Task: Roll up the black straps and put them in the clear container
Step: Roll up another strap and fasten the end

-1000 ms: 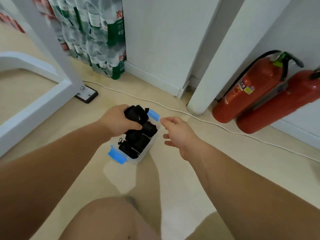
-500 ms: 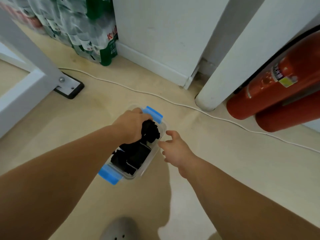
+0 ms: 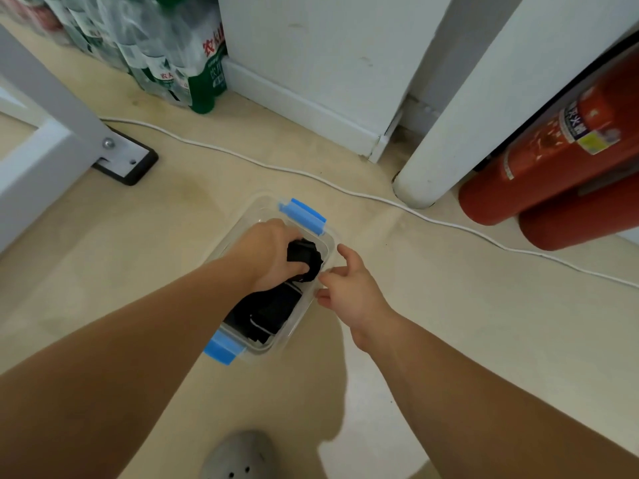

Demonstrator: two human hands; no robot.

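Observation:
A clear container (image 3: 300, 326) with blue clips at both ends sits on the beige floor. Several rolled black straps (image 3: 268, 314) lie inside its near half. My left hand (image 3: 268, 255) reaches into the far half and grips one rolled black strap (image 3: 304, 259), pressing it down among the others. My right hand (image 3: 349, 288) is at the container's right rim, its fingertips on the clear edge; how firmly it holds the rim I cannot tell.
A white cable (image 3: 345, 191) runs across the floor behind the container. Two red fire extinguishers (image 3: 553, 174) lie at the right beside a white pipe (image 3: 449, 133). Packs of bottled water (image 3: 166, 50) and a white frame foot (image 3: 121, 157) stand at the left. A grey shoe (image 3: 238, 458) shows at the bottom.
My left hand has lowered the rolled strap from above the container down into it. My right hand has moved in to the container's right rim. The camera has tilted down and closer.

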